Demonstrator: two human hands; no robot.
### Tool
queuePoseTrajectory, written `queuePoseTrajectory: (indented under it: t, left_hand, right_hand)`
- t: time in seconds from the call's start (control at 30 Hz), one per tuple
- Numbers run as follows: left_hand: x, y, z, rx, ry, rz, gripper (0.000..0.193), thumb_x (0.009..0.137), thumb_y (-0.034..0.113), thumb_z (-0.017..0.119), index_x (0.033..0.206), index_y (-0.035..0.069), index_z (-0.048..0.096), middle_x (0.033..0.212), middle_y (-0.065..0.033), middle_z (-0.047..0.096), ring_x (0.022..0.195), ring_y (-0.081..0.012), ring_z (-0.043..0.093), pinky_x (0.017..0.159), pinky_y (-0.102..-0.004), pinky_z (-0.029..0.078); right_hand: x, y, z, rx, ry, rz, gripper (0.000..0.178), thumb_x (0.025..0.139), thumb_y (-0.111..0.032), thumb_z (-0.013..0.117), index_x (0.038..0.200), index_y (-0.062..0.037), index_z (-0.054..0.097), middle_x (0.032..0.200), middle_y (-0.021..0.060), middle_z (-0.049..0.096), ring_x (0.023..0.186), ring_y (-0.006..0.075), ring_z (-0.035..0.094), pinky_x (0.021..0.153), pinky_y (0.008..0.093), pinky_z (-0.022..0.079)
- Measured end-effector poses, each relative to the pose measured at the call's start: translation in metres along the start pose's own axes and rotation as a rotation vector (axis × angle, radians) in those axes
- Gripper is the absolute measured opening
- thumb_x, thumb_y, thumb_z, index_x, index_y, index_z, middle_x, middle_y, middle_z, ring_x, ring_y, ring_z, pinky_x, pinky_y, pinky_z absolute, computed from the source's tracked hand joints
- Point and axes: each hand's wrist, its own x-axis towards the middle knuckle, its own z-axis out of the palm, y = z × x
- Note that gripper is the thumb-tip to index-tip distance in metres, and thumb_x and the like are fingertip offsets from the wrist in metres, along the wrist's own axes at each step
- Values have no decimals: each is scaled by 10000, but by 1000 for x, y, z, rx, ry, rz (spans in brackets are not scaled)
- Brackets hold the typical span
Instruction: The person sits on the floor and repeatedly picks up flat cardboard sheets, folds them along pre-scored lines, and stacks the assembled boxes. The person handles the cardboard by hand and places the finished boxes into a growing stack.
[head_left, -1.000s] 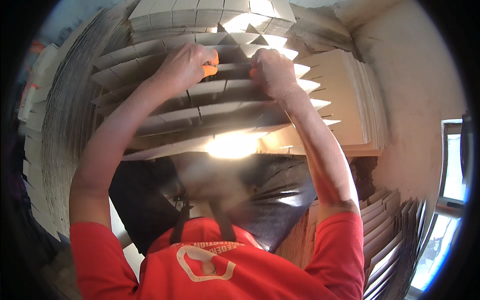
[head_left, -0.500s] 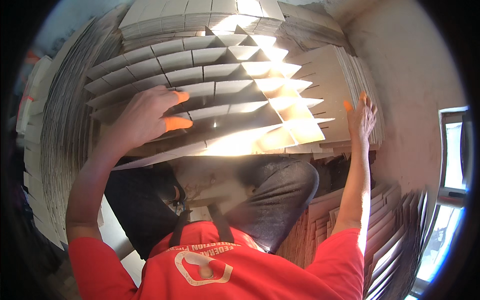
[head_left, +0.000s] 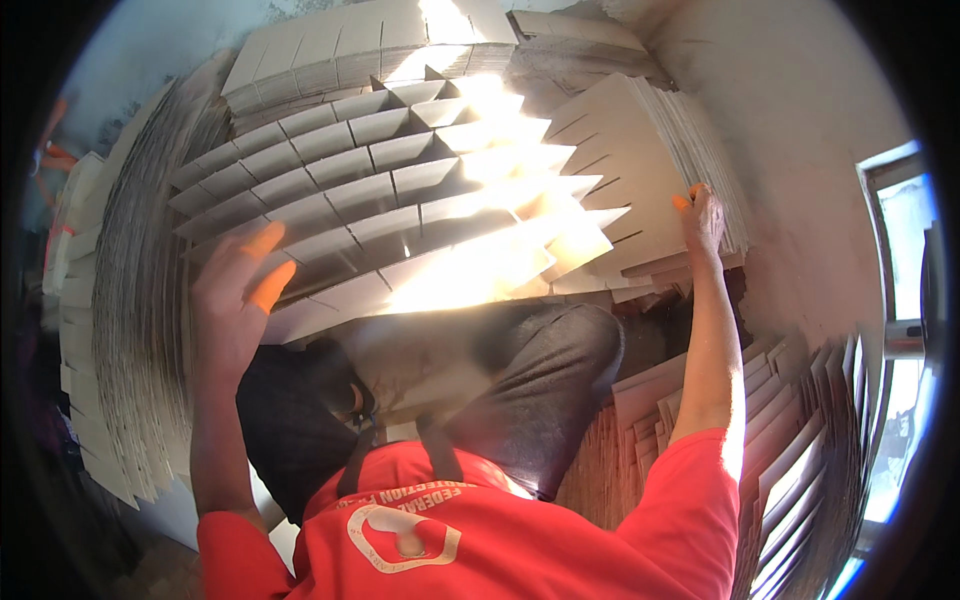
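Note:
A cardboard divider grid (head_left: 375, 185) of interlocked slotted strips stands in front of me, its right part in bright sunlight. My left hand (head_left: 232, 290) is at the grid's near left corner. Its thumb and forefinger wear orange finger covers and stay apart, with nothing between them. To the right of the grid lies a stack of slotted cardboard sheets (head_left: 630, 150). My right hand (head_left: 704, 220), also with orange finger covers, has its fingers curled closed at the right edge of this stack, on a cardboard sheet.
Tall cardboard stacks stand at the left (head_left: 140, 270) and at the far side (head_left: 350, 50). More cardboard sheets (head_left: 760, 430) stand on edge at the lower right. A wall (head_left: 800, 150) and a window (head_left: 905, 250) bound the right. My bent legs (head_left: 530, 380) are below the grid.
My left hand has drawn back left and down from above the grid. My right hand's fingers have closed at the sheet stack's edge. The whole view has shifted slightly.

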Motion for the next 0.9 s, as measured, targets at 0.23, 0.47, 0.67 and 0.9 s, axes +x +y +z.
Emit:
queuePoseTrajectory:
  t: [0.23,0.47,0.67,0.9]
  left_hand:
    - [-34,-5,8,-6,126,-44,358,809,-11,736,1163,-7,684,1060,-114,690,963,-228,645,861,-323,502]
    - [-47,-1,23,-83,230,29,319,790,-14,756,1103,-24,693,1046,-139,699,956,-273,644,838,-353,508]
    - [-51,4,39,-133,170,17,337,791,15,754,1115,-46,683,1074,-153,702,982,-277,644,860,-361,511]
    - [-44,12,55,-39,86,99,439,767,138,786,1156,-12,649,1068,-159,693,999,-330,636,868,-412,507]
  right_hand:
    - [-15,-26,-24,145,82,53,72,811,-77,684,810,-17,644,849,208,667,824,418,631,707,463,487]
    - [-20,-52,-72,124,370,110,113,874,-112,595,915,-43,675,891,219,689,847,406,660,743,461,502]
    - [19,-10,-104,262,564,15,152,948,-132,548,976,-36,662,867,195,703,722,347,656,688,400,525]
    - [-6,-161,-210,1203,8,-59,376,837,56,676,1209,17,636,893,64,704,730,77,611,686,219,525]
